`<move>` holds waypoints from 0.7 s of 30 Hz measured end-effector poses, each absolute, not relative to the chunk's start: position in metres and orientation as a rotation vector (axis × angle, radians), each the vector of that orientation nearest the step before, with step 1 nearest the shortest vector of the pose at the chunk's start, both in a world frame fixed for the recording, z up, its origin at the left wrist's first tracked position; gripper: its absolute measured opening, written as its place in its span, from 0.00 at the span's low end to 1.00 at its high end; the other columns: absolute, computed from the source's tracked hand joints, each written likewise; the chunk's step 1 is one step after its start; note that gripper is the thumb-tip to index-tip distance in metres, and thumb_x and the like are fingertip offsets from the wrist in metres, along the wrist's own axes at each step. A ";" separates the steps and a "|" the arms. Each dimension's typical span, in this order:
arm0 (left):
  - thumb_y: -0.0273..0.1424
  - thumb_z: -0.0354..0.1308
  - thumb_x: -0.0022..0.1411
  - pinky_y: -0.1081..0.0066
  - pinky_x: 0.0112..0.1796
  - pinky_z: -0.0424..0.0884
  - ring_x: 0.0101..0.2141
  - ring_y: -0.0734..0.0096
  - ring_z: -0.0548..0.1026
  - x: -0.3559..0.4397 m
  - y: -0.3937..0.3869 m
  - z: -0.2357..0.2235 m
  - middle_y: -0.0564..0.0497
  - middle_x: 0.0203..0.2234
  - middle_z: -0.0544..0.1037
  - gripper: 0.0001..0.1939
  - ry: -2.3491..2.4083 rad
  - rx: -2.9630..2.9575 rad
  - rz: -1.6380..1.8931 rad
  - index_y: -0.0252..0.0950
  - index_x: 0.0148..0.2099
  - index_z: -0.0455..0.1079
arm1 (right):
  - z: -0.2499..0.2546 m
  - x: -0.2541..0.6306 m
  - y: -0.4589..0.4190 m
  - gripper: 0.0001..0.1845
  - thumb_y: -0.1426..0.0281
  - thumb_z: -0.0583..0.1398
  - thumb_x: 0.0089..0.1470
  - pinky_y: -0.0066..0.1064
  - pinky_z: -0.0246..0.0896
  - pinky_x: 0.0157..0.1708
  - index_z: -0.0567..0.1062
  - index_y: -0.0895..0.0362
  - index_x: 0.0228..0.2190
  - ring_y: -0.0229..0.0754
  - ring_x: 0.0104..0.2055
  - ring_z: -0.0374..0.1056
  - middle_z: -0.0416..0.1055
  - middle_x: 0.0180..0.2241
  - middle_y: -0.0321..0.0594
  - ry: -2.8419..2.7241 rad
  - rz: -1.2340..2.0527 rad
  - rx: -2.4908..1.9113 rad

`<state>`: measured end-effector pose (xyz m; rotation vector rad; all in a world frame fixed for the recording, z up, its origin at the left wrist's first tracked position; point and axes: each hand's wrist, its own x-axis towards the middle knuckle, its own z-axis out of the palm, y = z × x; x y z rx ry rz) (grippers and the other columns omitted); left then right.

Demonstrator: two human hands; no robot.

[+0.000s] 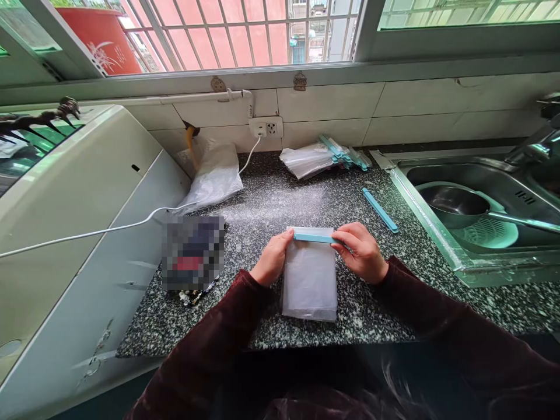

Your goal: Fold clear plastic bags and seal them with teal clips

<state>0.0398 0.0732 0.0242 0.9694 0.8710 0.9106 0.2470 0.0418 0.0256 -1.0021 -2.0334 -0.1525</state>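
A stack of clear plastic bags lies on the speckled counter in front of me. Across its top end runs a blue bag-sealing clip. My left hand pinches the clip's left end together with the bag edge. At the other end, the thumb and fingers of my right hand are closed on the clip. A second blue clip rests on the counter beyond my right hand. Farther back is a pile of clear bags with several blue clips on them.
A steel sink on the right holds a pan and a pale green strainer. A white cable runs from the wall socket past a plastic bag. At left are a pixelated item and a large appliance.
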 end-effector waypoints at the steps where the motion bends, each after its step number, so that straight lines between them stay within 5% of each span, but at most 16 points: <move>1: 0.49 0.60 0.47 0.72 0.32 0.63 0.28 0.71 0.67 0.040 0.073 0.024 0.51 0.25 0.74 0.23 0.867 0.961 0.915 0.31 0.28 0.71 | 0.026 0.247 0.042 0.07 0.73 0.57 0.54 0.36 0.64 0.32 0.72 0.55 0.37 0.42 0.33 0.63 0.68 0.30 0.42 -2.031 -0.161 -0.990; 21: 0.47 0.64 0.44 0.72 0.30 0.63 0.25 0.72 0.68 0.045 0.071 0.023 0.52 0.22 0.75 0.21 0.828 0.808 0.990 0.32 0.27 0.72 | 0.030 0.247 0.042 0.09 0.75 0.59 0.52 0.35 0.64 0.32 0.72 0.56 0.37 0.41 0.33 0.63 0.69 0.30 0.41 -2.003 -0.205 -0.937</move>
